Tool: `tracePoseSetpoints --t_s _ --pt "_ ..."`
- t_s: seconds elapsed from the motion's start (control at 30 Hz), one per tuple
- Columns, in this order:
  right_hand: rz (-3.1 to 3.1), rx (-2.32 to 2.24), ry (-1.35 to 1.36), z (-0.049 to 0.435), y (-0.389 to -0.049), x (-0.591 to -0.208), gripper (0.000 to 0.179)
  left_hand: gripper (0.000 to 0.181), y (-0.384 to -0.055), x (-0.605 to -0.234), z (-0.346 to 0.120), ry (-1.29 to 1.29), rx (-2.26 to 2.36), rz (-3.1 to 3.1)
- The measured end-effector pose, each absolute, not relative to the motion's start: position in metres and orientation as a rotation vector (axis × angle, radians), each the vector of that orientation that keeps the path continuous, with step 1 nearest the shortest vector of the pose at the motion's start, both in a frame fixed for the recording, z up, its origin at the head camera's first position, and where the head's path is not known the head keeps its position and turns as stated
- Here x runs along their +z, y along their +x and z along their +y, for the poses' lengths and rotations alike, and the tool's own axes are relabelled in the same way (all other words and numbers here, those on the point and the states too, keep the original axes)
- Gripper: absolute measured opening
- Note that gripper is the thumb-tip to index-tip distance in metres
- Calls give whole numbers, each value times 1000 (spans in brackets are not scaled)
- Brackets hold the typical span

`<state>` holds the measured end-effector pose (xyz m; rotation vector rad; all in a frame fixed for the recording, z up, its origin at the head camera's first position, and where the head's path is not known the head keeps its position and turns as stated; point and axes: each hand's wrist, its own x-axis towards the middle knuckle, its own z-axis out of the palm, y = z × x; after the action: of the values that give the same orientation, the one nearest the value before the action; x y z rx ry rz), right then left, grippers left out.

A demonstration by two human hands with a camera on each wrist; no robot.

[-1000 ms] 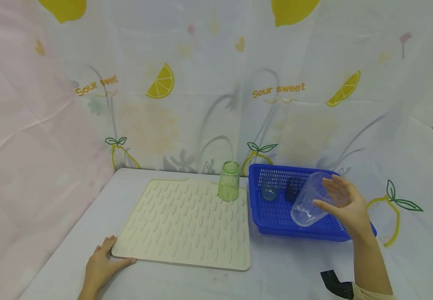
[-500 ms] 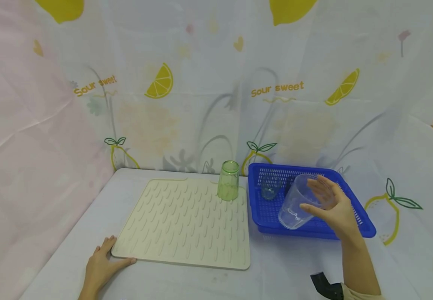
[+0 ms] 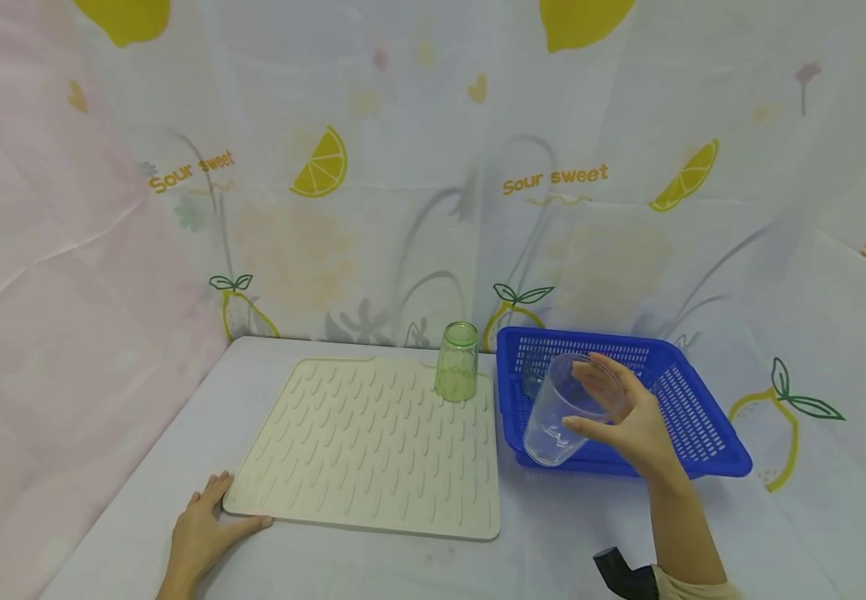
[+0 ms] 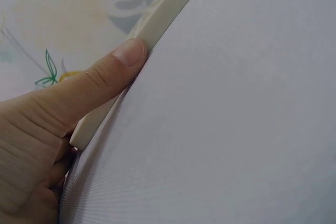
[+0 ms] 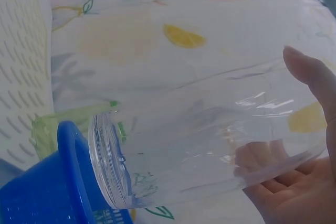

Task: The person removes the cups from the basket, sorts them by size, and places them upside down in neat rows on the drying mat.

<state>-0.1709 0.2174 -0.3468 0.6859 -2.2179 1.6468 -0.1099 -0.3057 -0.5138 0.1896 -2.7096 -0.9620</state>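
My right hand [image 3: 623, 421] grips a large clear drinking glass [image 3: 553, 417] near its mouth, thumb on one side and fingers on the other. The glass leans, its base pointing down and left, and overlaps the basket's front left part in the head view. In the right wrist view the thick base of the glass [image 5: 110, 161] shows beside the blue rim. My left hand [image 3: 200, 533] rests at the near left corner of a cream ridged drying mat [image 3: 365, 450]. Its thumb [image 4: 128, 53] lies straight along the mat's front edge [image 4: 163, 22].
A green glass [image 3: 457, 367] stands at the mat's far right corner. Right of the mat is a blue perforated basket [image 3: 695, 417]; another small glass [image 3: 533, 375] in it is partly hidden behind the held one. A lemon-print cloth [image 3: 402, 208] hangs behind the white table [image 3: 538, 550].
My right hand has carried the clear glass left and slightly toward me, from over the basket's middle to its front left side. The left hand and mat have stayed in place.
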Motion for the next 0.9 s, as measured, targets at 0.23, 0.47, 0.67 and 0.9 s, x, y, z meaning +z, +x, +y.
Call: tracePoseSetpoints --t_s 0.23,0.47,0.67,0.9 --pt "-2230 1664 742 200 -175 -352 81 96 -110 -513 -305 191 -973 -2718" --pt "-2224 1723 828 184 -180 -353 82 94 -110 -512 -305 188 -968 -2708" --pt "-2183 1744 936 171 -184 -356 82 93 -109 -512 -305 180 -959 -2698" --pt "-2170 1781 1018 160 -188 -359 82 93 -109 -513 -305 183 -951 -2688"
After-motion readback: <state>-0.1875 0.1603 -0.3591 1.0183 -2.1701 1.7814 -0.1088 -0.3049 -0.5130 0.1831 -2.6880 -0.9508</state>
